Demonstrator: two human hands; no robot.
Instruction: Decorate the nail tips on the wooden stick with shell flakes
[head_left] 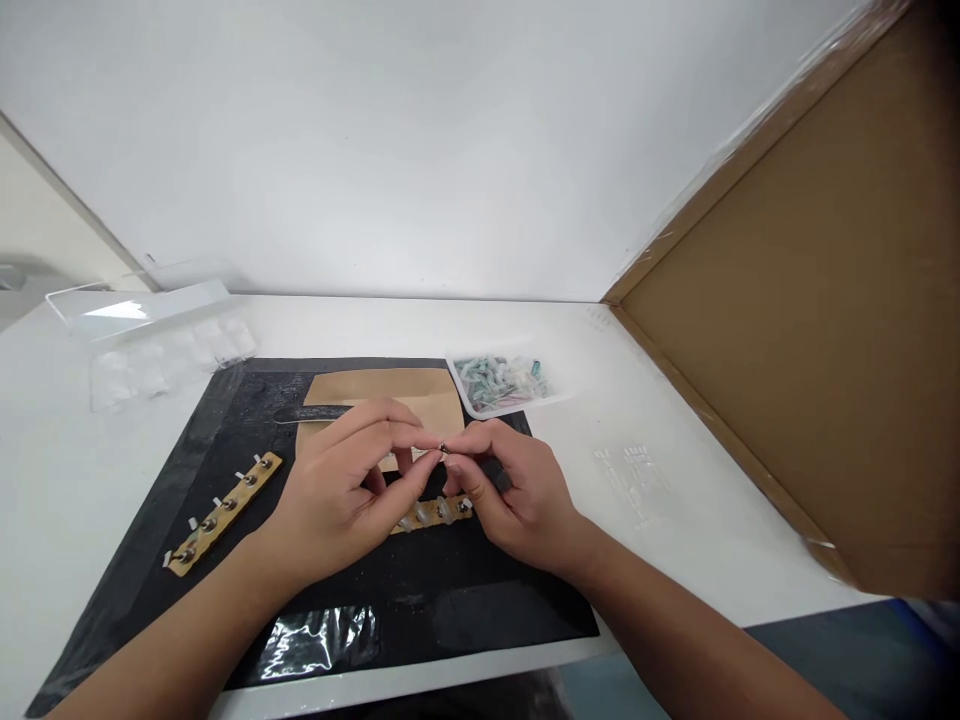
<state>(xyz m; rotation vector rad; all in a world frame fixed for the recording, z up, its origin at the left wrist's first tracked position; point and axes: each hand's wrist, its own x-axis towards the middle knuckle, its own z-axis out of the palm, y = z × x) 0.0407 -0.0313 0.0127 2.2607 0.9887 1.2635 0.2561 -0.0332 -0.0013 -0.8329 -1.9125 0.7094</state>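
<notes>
1. White table (705, 560), cardboard panel (795, 320) along its right.
2. Black mat (420, 610) lying on table.
3. Left hand (349, 485), right hand (521, 490): both pinching, covering part of near strip (431, 514).
4. Tub (460, 388) of bits (504, 380) just beyond right hand.
5. Tiny piece (443, 449) between the fingertips, above mat.

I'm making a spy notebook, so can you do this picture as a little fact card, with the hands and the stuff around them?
Left hand: pinching a tiny piece, too small to identify
Right hand: fingertips on that same piece
Below the hands: short strip, partly hidden
Picture's left: slanted strip with a row of pale-tipped posts
Underneath: black mat on a white table
Behind the hands: brown sheet; white tray of jumbled small pieces
Far right: cardboard panel
</notes>
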